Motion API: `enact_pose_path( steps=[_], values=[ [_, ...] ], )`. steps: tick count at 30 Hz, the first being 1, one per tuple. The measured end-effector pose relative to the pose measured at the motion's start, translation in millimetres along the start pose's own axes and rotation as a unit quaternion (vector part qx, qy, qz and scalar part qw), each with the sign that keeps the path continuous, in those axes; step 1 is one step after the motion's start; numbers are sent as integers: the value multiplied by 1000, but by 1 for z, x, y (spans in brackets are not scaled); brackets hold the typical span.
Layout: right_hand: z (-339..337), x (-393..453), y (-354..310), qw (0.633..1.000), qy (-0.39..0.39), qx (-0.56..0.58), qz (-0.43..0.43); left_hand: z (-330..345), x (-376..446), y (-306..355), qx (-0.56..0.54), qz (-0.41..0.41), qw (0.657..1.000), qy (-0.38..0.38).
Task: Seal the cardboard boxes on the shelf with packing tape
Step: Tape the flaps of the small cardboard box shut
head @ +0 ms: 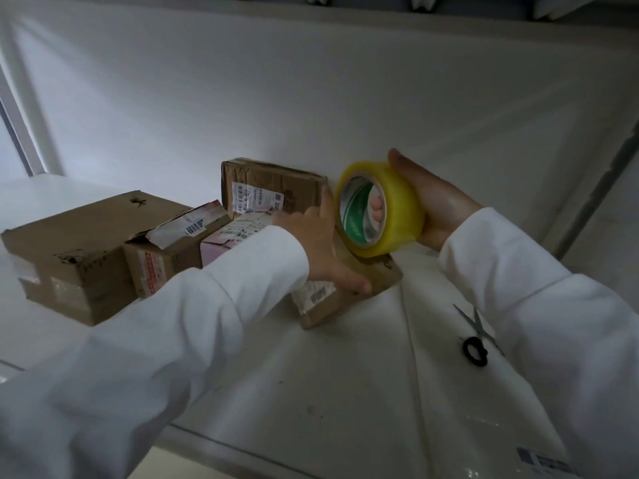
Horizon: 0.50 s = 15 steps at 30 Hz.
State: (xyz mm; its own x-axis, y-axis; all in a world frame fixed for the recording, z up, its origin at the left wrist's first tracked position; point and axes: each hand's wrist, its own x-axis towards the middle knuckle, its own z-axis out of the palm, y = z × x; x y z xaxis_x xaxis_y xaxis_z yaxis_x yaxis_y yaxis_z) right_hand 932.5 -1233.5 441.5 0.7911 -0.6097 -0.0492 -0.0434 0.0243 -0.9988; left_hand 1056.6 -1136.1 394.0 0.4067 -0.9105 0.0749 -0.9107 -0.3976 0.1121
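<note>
My right hand grips a yellow roll of packing tape, fingers through its core, held just above a small cardboard box lying on the white shelf. My left hand rests flat on the top of that box, its thumb over the near edge and its index finger raised beside the roll. Both arms wear white sleeves. Much of the box top is hidden by the hand and the roll.
Several other cardboard boxes stand to the left: a large one, a torn-open one, a pinkish one and one at the back wall. Black-handled scissors lie on the shelf at right.
</note>
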Motion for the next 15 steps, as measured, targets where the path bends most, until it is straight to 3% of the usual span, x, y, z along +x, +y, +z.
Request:
enact_pose_path(
  steps=[4, 9, 12, 15],
  values=[
    [18, -12, -21, 988, 38, -144, 32, -12, 3, -2, -1, -67, 994, -86],
    [32, -40, -37, 949, 19, -300, 91, -23, 2, 7, -3, -102, 984, -144],
    [34, -50, -36, 936, 6, -338, 97, -31, -4, 22, 44, -76, 982, -168],
    [31, -57, -33, 944, 17, -318, 90, -25, -7, 26, 63, -104, 984, -133]
  ],
)
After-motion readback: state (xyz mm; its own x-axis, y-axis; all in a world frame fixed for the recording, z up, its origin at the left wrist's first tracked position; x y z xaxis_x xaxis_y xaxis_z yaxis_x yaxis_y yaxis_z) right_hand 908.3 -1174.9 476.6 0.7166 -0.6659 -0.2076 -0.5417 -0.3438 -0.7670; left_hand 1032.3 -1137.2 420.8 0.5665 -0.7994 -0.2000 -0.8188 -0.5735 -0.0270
